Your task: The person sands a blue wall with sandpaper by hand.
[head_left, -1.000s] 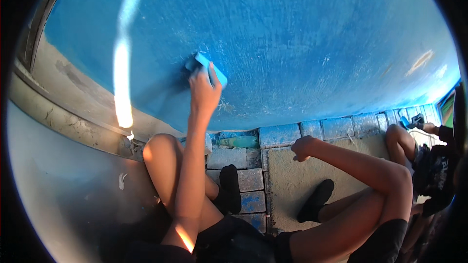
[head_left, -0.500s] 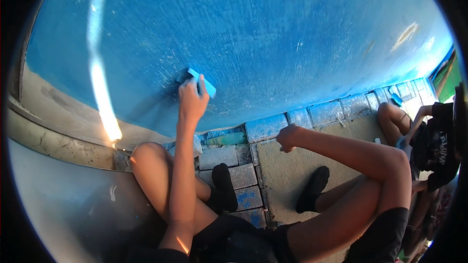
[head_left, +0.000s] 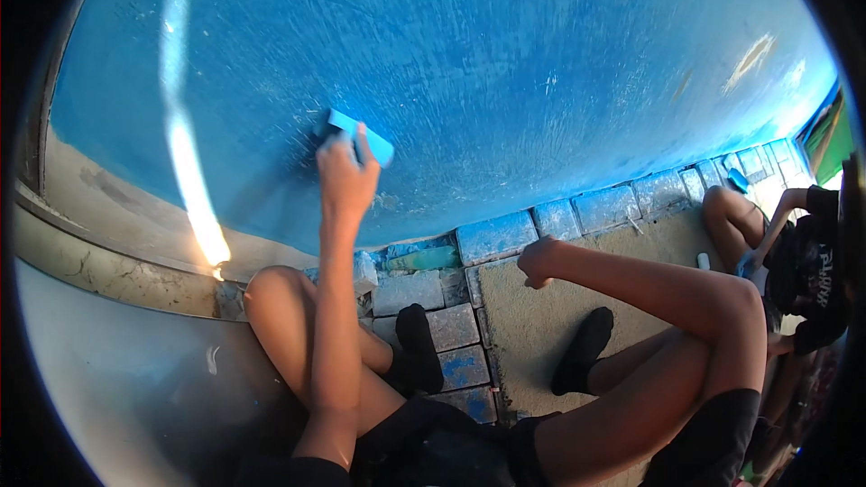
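Observation:
My left hand [head_left: 346, 176] is reached out to the blue wall [head_left: 505, 63], its fingers closed round a light-blue rectangular block [head_left: 361, 137]. The block lies tilted against the wall; whether it is a sanding block or a scraper I cannot tell. Pale scratches and dusty marks cover the paint around it. My right hand [head_left: 538, 261] hangs in a loose fist above the tan mat, its forearm across my raised right leg, with nothing seen in it.
Paving bricks [head_left: 496, 236] line the wall's foot, with a greenish bottle-like piece [head_left: 424, 258] among them. A tan mat [head_left: 514, 325] lies under my right foot. A grey metal panel [head_left: 162, 370] stands at left. Another person [head_left: 803, 257] sits at right near a small white object [head_left: 704, 261].
My left hand and the block have shifted slightly up and to the left along the wall. My right hand stays in nearly the same place.

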Demonstrator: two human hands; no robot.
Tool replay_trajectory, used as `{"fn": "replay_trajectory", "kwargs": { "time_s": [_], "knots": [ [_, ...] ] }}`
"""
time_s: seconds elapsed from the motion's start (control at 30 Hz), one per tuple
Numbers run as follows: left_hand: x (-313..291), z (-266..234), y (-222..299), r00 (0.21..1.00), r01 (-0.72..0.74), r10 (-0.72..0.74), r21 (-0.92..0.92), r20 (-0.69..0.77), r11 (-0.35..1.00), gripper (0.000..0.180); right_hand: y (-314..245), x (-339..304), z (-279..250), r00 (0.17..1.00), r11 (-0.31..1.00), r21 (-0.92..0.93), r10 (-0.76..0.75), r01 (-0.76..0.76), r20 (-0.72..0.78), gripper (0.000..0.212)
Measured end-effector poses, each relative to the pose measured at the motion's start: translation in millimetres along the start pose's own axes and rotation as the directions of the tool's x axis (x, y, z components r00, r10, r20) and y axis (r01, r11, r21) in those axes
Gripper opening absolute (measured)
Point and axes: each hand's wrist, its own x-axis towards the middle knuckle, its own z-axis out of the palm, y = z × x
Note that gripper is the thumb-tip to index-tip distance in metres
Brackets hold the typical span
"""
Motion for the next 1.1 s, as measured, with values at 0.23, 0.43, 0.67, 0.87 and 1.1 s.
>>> {"fn": "replay_trajectory", "kwargs": {
  "time_s": [0.23,0.43,0.67,0.87,1.1],
  "knots": [
    [-84,92,-71,0.899,-0.039,0.02,0.035,0.437,0.999,0.023,-18,13,-28,0.995,0.996,-0.048,-0.075,0.072,-0.064,0.039],
    [-20,39,-9,0.988,-0.069,0.062,0.044,0.142,0.997,0.025,-6,-4,-23,0.989,0.999,0.026,-0.037,0.041,-0.14,0.038],
    [-59,84,-32,0.984,-0.14,0.136,0.029,0.119,0.99,0.034,0,7,11,0.998,0.999,-0.02,0.04,-0.039,0.039,0.037],
    [-74,104,-50,0.933,-0.057,0.048,0.015,0.355,0.998,0.034,-5,-17,-18,0.992,0.999,0.054,0.009,-0.002,-0.126,0.036],
    [-13,24,4,0.983,-0.122,0.128,0.057,-0.13,0.991,0.035,1,-20,1,0.999,0.999,0.04,0.025,-0.027,0.035,0.034]
  ]
}}
